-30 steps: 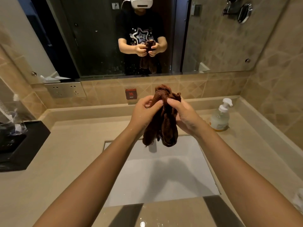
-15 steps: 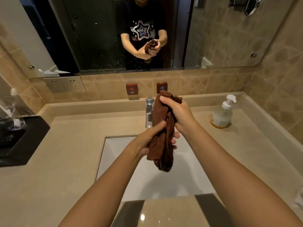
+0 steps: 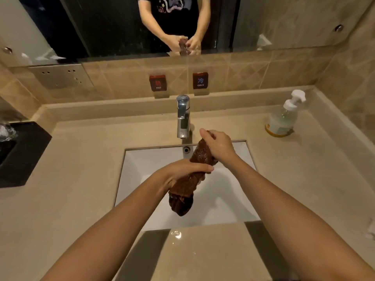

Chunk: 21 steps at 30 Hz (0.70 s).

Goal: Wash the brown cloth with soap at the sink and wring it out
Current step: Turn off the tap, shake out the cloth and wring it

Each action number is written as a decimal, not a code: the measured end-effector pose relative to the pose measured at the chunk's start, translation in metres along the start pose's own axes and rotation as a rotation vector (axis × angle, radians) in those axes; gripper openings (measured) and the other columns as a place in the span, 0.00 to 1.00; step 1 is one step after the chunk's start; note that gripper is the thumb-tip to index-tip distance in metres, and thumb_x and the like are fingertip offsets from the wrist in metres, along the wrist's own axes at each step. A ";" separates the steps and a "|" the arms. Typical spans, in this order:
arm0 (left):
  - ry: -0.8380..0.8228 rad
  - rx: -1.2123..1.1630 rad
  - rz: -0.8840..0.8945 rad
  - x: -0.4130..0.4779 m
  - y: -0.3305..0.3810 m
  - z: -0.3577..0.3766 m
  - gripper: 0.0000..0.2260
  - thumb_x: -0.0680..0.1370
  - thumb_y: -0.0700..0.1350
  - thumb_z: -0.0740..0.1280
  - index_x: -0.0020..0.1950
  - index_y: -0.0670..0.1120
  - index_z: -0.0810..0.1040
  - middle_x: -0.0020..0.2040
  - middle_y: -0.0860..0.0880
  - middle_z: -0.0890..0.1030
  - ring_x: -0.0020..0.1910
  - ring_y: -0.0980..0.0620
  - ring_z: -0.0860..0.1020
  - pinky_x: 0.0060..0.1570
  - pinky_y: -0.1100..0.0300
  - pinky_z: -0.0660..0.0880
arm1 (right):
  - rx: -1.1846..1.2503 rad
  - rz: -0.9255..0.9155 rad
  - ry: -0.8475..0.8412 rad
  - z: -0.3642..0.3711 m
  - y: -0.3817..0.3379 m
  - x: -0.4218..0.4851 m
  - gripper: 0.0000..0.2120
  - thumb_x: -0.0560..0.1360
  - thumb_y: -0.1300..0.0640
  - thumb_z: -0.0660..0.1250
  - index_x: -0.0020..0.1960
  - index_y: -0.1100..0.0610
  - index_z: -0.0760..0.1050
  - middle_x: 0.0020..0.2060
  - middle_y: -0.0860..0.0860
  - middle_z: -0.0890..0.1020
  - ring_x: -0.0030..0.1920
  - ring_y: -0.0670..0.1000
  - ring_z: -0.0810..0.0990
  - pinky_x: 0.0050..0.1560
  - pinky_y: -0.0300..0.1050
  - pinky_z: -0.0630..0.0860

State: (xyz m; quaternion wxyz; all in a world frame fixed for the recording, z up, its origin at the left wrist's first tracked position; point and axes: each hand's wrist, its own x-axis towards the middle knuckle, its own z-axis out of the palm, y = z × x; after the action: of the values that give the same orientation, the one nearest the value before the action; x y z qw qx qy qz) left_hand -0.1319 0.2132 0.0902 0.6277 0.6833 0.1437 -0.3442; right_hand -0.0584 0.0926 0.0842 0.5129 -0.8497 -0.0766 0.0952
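Note:
The wet brown cloth (image 3: pixel 187 186) is bunched into a thick roll and held slantwise over the white sink basin (image 3: pixel 140 159). My right hand (image 3: pixel 218 146) grips its upper end just below the chrome tap (image 3: pixel 183 116). My left hand (image 3: pixel 183 172) is wrapped around its middle. The lower end of the cloth hangs free above the basin. A clear soap pump bottle (image 3: pixel 283 116) with a white head stands on the counter at the right, untouched. No water runs from the tap.
The beige counter (image 3: pixel 81 179) surrounds the sink. A black tray (image 3: pixel 26 151) with glassware sits at the left edge. HOT (image 3: pixel 158 83) and COLD (image 3: pixel 200 80) labels are on the tiled wall behind the tap. A mirror above reflects the hands.
Both hands have come down with the cloth from chest height to just over the basin. The loose bundle is now pulled long, my left hand having slid from its top to its middle.

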 end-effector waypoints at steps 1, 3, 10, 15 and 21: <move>0.050 0.094 0.013 0.001 -0.001 0.000 0.07 0.73 0.48 0.72 0.42 0.45 0.77 0.33 0.49 0.77 0.30 0.54 0.75 0.33 0.62 0.72 | -0.086 0.019 -0.021 0.004 0.006 0.001 0.21 0.78 0.46 0.58 0.43 0.62 0.77 0.38 0.54 0.78 0.41 0.52 0.75 0.41 0.44 0.68; 0.138 0.291 0.061 0.005 -0.006 0.002 0.06 0.73 0.49 0.72 0.41 0.50 0.77 0.36 0.51 0.78 0.34 0.55 0.76 0.34 0.64 0.72 | -0.186 0.062 -0.064 0.013 0.014 0.002 0.18 0.79 0.48 0.57 0.41 0.59 0.76 0.38 0.54 0.78 0.40 0.53 0.74 0.36 0.44 0.66; 0.398 0.698 0.191 0.021 -0.038 0.009 0.12 0.72 0.50 0.70 0.48 0.43 0.76 0.42 0.44 0.81 0.42 0.45 0.81 0.44 0.52 0.77 | -0.406 0.288 -0.191 0.032 0.025 0.012 0.14 0.77 0.52 0.59 0.35 0.57 0.69 0.33 0.53 0.74 0.32 0.50 0.73 0.32 0.41 0.68; 0.376 0.574 0.291 0.015 -0.038 0.006 0.13 0.75 0.52 0.68 0.52 0.46 0.74 0.41 0.49 0.79 0.39 0.52 0.78 0.40 0.60 0.75 | -0.265 0.392 -0.364 0.014 0.022 0.014 0.19 0.77 0.44 0.59 0.49 0.62 0.74 0.48 0.58 0.79 0.47 0.56 0.80 0.49 0.49 0.79; -0.078 -0.452 0.022 -0.006 -0.035 -0.008 0.12 0.76 0.49 0.66 0.53 0.42 0.74 0.31 0.46 0.75 0.25 0.54 0.72 0.28 0.63 0.70 | 0.174 0.080 -0.593 -0.031 0.033 -0.005 0.24 0.77 0.41 0.57 0.72 0.39 0.58 0.73 0.45 0.61 0.71 0.49 0.63 0.66 0.50 0.68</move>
State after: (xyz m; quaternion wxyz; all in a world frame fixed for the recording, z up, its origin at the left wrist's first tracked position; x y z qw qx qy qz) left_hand -0.1559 0.2285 0.0669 0.7735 0.5132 0.1853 -0.3224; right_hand -0.0543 0.0499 0.0695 0.5347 -0.7402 -0.1808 0.3653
